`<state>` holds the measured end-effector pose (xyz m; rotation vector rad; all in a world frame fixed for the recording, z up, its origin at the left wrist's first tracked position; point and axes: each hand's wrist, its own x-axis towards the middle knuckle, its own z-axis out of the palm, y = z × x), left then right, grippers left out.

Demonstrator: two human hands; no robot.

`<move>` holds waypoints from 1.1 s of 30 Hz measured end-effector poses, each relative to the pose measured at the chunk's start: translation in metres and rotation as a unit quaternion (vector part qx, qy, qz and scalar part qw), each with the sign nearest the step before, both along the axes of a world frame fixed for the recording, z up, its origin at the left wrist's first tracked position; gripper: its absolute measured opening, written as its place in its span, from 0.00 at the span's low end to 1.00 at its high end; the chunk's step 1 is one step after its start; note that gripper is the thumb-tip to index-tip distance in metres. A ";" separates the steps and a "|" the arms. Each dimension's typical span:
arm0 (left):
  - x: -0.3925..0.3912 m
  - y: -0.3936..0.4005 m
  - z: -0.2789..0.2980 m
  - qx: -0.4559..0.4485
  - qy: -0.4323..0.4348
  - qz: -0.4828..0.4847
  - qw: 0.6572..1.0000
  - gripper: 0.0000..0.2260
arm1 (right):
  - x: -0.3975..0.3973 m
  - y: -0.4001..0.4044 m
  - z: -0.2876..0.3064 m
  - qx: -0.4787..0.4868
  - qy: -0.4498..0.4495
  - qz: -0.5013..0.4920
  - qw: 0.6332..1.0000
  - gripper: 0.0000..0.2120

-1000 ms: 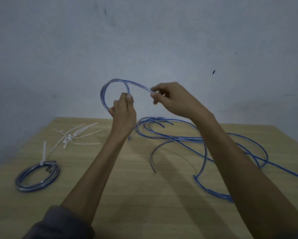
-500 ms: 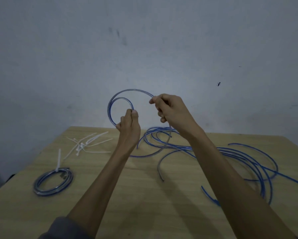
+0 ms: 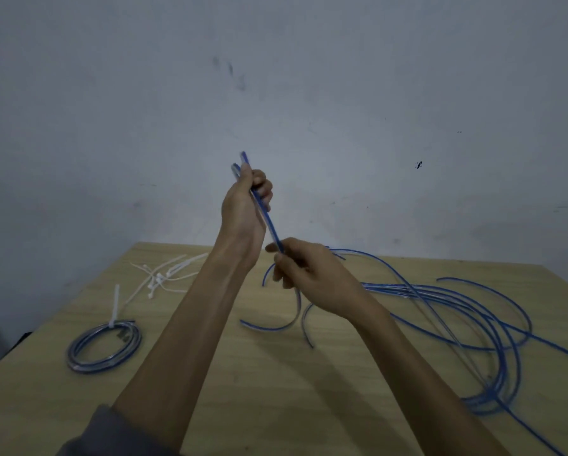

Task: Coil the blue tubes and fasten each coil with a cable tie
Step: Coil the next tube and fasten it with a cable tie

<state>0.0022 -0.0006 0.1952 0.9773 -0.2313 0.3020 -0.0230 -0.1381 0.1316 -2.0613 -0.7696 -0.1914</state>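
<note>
The person is at the winding step on a second tube: the left hand point(image 3: 243, 209) is raised above the far side of the bench point(image 3: 276, 383), its grip curled tight round a small edge-on coil of blue tube point(image 3: 259, 205) whose top pokes out above the fingers, while the right hand point(image 3: 308, 274), just below and beside the left, pinches the same tube where it runs down out of that coil. From the right hand the tube trails to the loose blue tubes point(image 3: 456, 311) sprawled on the bench beyond the right forearm. Well to the other side of the left forearm lies a finished coil point(image 3: 103, 345), already bound with a white tie whose tail stands upright, and past it a scatter of spare cable ties point(image 3: 164, 274). To my eye only a turn or two is wound, so the next move calls for the right hand to draw up slack and lay another loop into the left grip without tangling the pile
</note>
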 end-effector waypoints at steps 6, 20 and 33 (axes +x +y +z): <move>-0.020 0.017 -0.003 0.052 -0.021 -0.241 0.969 0.18 | 0.018 -0.016 0.000 -0.143 -0.053 -0.023 0.988 0.08; -0.032 0.014 -0.042 0.216 0.007 -0.229 0.949 0.22 | 0.024 -0.032 -0.010 0.275 0.133 -0.097 0.947 0.12; -0.028 0.004 -0.060 0.178 0.087 -0.348 0.916 0.32 | 0.025 -0.031 -0.015 0.088 -0.163 -0.107 0.977 0.16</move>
